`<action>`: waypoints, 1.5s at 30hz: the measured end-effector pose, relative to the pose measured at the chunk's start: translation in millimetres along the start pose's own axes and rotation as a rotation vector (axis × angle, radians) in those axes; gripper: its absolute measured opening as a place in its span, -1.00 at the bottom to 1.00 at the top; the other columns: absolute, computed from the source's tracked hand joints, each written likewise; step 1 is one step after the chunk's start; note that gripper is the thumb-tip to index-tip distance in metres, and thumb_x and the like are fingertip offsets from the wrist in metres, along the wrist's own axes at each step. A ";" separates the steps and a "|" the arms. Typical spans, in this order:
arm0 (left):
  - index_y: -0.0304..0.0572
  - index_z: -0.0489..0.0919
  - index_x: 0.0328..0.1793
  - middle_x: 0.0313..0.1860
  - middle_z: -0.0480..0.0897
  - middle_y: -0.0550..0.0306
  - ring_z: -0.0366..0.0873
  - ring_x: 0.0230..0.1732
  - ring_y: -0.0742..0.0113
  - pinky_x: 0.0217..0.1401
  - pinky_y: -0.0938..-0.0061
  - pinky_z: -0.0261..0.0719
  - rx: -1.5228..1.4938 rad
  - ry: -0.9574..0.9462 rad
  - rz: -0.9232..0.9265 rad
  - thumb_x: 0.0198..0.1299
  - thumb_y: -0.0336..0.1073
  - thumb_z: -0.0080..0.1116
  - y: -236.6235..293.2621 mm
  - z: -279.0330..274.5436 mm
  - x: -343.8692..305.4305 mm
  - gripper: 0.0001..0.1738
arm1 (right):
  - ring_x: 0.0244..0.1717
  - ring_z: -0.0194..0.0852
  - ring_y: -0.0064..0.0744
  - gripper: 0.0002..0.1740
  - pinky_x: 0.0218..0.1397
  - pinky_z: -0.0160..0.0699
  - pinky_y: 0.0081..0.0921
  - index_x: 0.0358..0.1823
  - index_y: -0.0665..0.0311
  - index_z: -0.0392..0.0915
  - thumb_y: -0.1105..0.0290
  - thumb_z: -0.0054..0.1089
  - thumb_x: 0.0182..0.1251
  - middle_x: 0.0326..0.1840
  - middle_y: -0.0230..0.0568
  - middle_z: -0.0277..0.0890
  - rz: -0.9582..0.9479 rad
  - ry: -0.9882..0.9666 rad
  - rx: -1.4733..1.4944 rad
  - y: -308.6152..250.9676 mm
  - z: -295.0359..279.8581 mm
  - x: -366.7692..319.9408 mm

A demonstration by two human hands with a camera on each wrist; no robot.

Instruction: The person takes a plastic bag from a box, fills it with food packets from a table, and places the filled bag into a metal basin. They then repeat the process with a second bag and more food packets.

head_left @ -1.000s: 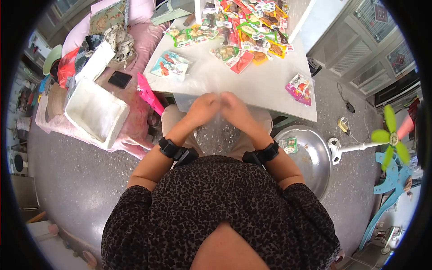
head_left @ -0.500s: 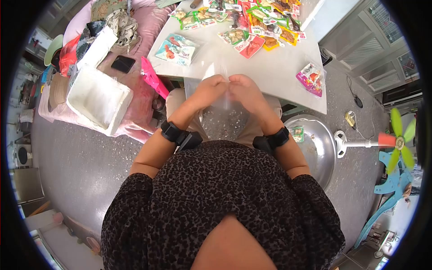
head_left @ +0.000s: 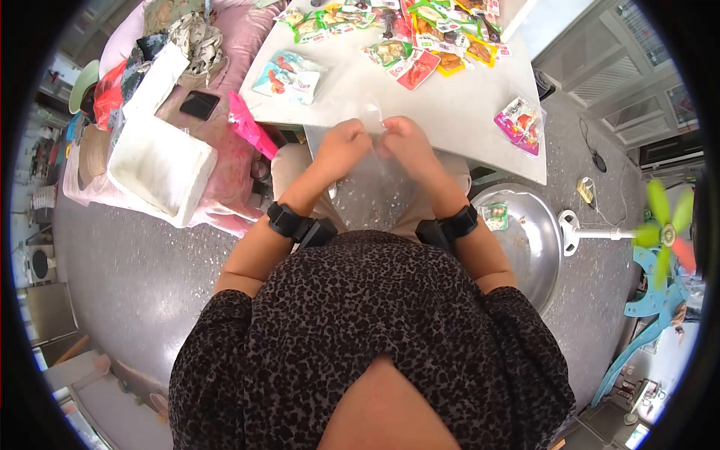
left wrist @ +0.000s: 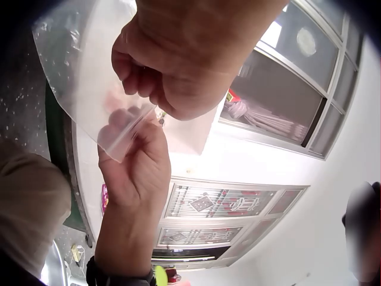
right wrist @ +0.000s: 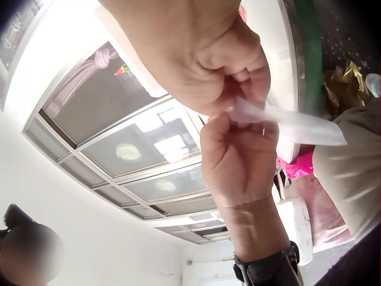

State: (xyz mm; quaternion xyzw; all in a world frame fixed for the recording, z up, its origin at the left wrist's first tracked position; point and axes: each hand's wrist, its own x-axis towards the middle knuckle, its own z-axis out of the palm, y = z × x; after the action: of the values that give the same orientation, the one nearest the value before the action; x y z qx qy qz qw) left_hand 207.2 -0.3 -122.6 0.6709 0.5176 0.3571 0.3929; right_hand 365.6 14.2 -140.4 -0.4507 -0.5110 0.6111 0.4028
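Between my two hands hangs a clear plastic bag [left wrist: 83,107], with a pressed strip along its edge. My left hand [head_left: 343,148] pinches the bag's edge with curled fingers. Close beside it, my right hand [head_left: 407,146] grips the same edge between thumb and fingers. Both hands are over my lap at the table's near edge. In the right wrist view the bag [right wrist: 309,128] sticks out sideways from the fingers. Beyond the hands, a blue and white snack pack [head_left: 287,76] lies on the white table [head_left: 337,105].
Many colourful snack packs [head_left: 415,69] are heaped at the table's far side. A purple and white pack [head_left: 519,125] lies near the right corner. Below it stands a metal basin [head_left: 532,232] with a green pack inside. A white foam box [head_left: 161,169] sits at left; a fan [head_left: 667,235] spins at right.
My hands were together a second ago; now a small gap shows between them, both still on the bag. The head view has shifted slightly.
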 end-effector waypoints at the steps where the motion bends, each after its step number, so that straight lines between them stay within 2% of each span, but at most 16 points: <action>1: -0.27 0.37 -0.59 -0.55 0.44 0.03 0.41 -0.55 0.19 -0.45 0.45 0.35 0.136 0.075 0.047 -0.12 -0.36 -0.08 1.2 -3.0 0.0 -0.87 | -0.49 0.38 -0.52 -0.67 -0.46 0.36 -0.64 -0.14 0.41 0.25 0.53 -0.06 -0.02 -0.43 -0.17 0.40 0.002 0.056 0.036 -1.6 0.1 -2.3; 5: -0.25 0.33 -0.63 -0.57 0.38 -0.03 0.38 -0.52 -0.01 -0.51 0.23 0.39 0.518 0.373 0.415 -0.23 -0.39 -0.02 22.0 -11.1 -6.0 -0.90 | -0.52 0.36 -0.55 -0.73 -0.47 0.35 -0.68 -0.18 0.39 0.28 0.52 -0.08 0.02 -0.44 -0.22 0.38 -0.071 0.098 0.059 5.0 -1.4 7.9; 8: -0.24 0.38 -0.55 -0.54 0.41 -0.03 0.39 -0.51 0.01 -0.49 0.26 0.40 0.485 0.428 0.444 -0.22 -0.38 -0.02 18.0 -5.5 3.7 -0.91 | -0.49 0.37 -0.56 -0.75 -0.42 0.38 -0.69 -0.19 0.38 0.28 0.51 -0.10 0.04 -0.41 -0.23 0.38 -0.097 0.027 -0.026 -8.1 17.4 10.8; 11: -0.23 0.42 -0.44 -0.53 0.42 -0.02 0.40 -0.49 0.00 -0.44 0.26 0.41 0.361 0.471 0.238 -0.22 -0.38 -0.01 3.4 4.1 14.4 -0.85 | -0.45 0.37 -0.57 -0.76 -0.39 0.39 -0.69 -0.19 0.36 0.29 0.49 -0.10 0.06 -0.38 -0.25 0.38 -0.118 -0.028 0.094 -4.1 31.4 24.6; 14: -0.22 0.44 -0.38 -0.52 0.44 0.00 0.43 -0.49 0.05 -0.43 0.31 0.41 0.429 0.439 0.281 -0.23 -0.39 0.01 -9.9 -0.5 19.0 -0.81 | -0.41 0.38 -0.57 -0.74 -0.38 0.39 -0.69 -0.17 0.34 0.29 0.46 -0.07 0.06 -0.37 -0.27 0.38 -0.011 -0.084 0.169 7.3 27.8 38.4; 17: -0.20 0.45 -0.39 -0.57 0.42 0.06 0.43 -0.53 0.12 -0.48 0.35 0.40 0.731 0.514 0.472 -0.25 -0.41 0.02 1.8 -19.9 22.9 -0.81 | -0.40 0.39 -0.57 -0.71 -0.36 0.40 -0.66 -0.14 0.33 0.29 0.43 -0.04 0.06 -0.37 -0.29 0.38 0.127 -0.122 0.131 -2.7 23.1 46.0; 21: -0.18 0.44 -0.44 -0.63 0.36 0.13 0.41 -0.58 0.18 -0.57 0.37 0.36 0.875 0.519 0.586 -0.28 -0.42 0.01 7.5 -32.6 37.5 -0.83 | -0.37 0.41 -0.54 -0.70 -0.35 0.40 -0.61 -0.15 0.34 0.31 0.41 -0.04 0.06 -0.35 -0.25 0.41 0.107 -0.143 -0.027 -8.9 12.7 63.8; 23: -0.18 0.42 -0.46 -0.60 0.41 0.11 0.42 -0.57 0.17 -0.55 0.37 0.39 0.953 0.377 0.524 -0.25 -0.44 0.00 -6.0 -26.9 48.6 -0.87 | -0.33 0.43 -0.44 -0.70 -0.32 0.39 -0.56 -0.17 0.36 0.33 0.40 -0.03 0.03 -0.32 -0.19 0.43 0.067 -0.182 -0.274 -4.4 -2.4 79.2; 26: -0.17 0.38 -0.49 -0.51 0.46 0.06 0.46 -0.47 0.12 -0.43 0.33 0.43 0.953 0.160 0.315 -0.16 -0.40 -0.06 -29.2 -8.6 67.2 -0.95 | -0.24 0.41 -0.21 -0.65 -0.21 0.36 -0.41 -0.19 0.38 0.34 0.34 0.03 -0.02 -0.25 -0.07 0.42 -0.299 0.064 -0.730 25.9 -38.6 130.5; 31: -0.19 0.40 -0.39 -0.36 0.49 -0.02 0.46 -0.29 0.03 -0.26 0.27 0.40 0.691 -0.036 -0.077 -0.04 -0.34 -0.18 -43.9 23.4 85.6 -0.86 | -0.09 0.30 -0.07 -0.55 -0.06 0.28 -0.28 -0.15 0.35 0.33 0.24 0.08 -0.08 -0.15 -0.01 0.36 -0.446 0.261 -1.056 14.4 -50.3 173.9; 32: -0.19 0.40 -0.38 -0.35 0.49 -0.02 0.46 -0.27 0.03 -0.24 0.27 0.40 0.670 -0.056 -0.074 -0.03 -0.34 -0.19 -49.1 27.5 86.8 -0.85 | -0.06 0.28 -0.07 -0.53 -0.05 0.27 -0.27 -0.14 0.35 0.32 0.23 0.09 -0.08 -0.14 -0.01 0.35 -0.474 0.275 -1.139 12.7 -49.0 179.9; 33: -0.20 0.40 -0.37 -0.33 0.49 -0.03 0.45 -0.26 0.03 -0.23 0.27 0.39 0.651 -0.076 -0.070 -0.02 -0.33 -0.20 -53.5 31.0 85.7 -0.84 | 0.04 0.19 -0.11 -0.50 0.01 0.21 -0.22 -0.10 0.29 0.32 0.21 0.11 -0.10 -0.06 -0.04 0.30 -0.327 0.259 -1.203 6.8 -42.3 184.0; 36: -0.20 0.41 -0.35 -0.33 0.50 -0.03 0.45 -0.25 0.03 -0.22 0.27 0.39 0.632 -0.096 -0.078 0.00 -0.32 -0.22 -61.6 37.8 86.2 -0.81 | 0.10 0.13 -0.17 -0.50 0.06 0.12 -0.14 -0.07 0.21 0.33 0.19 0.10 -0.09 -0.01 -0.06 0.27 -0.361 0.299 -1.426 7.4 -25.3 196.8; 39: -0.21 0.41 -0.35 -0.36 0.50 -0.04 0.45 -0.25 0.03 -0.23 0.27 0.39 0.627 -0.096 -0.051 0.01 -0.31 -0.23 -62.3 37.3 84.4 -0.81 | 0.15 0.05 -0.25 -0.56 0.10 0.01 -0.09 -0.05 0.14 0.34 0.22 0.03 -0.04 0.04 -0.10 0.22 -0.253 0.301 -1.494 8.8 -16.4 204.5; 42: -0.23 0.40 -0.34 -0.39 0.50 -0.04 0.45 -0.26 0.04 -0.24 0.27 0.39 0.661 -0.106 -0.029 0.00 -0.32 -0.22 -58.5 34.9 85.0 -0.81 | 0.03 0.22 -0.18 -0.69 -0.01 0.19 -0.15 -0.16 0.13 0.40 0.29 -0.03 0.01 -0.09 -0.11 0.34 -0.390 0.375 -1.574 24.8 -25.6 221.6; 45: -0.24 0.39 -0.35 -0.39 0.50 -0.05 0.46 -0.27 0.04 -0.25 0.27 0.39 0.667 -0.102 -0.019 0.00 -0.33 -0.22 -58.8 35.6 84.3 -0.82 | -0.16 0.36 -0.07 -0.83 -0.22 0.34 -0.21 -0.32 0.15 0.42 0.33 -0.09 0.05 -0.29 -0.14 0.44 -0.442 0.312 -1.384 22.1 -40.3 225.9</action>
State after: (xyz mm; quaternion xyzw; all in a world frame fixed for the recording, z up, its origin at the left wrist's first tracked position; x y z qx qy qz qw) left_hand 232.0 85.4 -184.8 0.7747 0.5918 0.1306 0.1803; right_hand 342.9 236.6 -196.6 -0.5696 -0.7950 -0.0172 0.2082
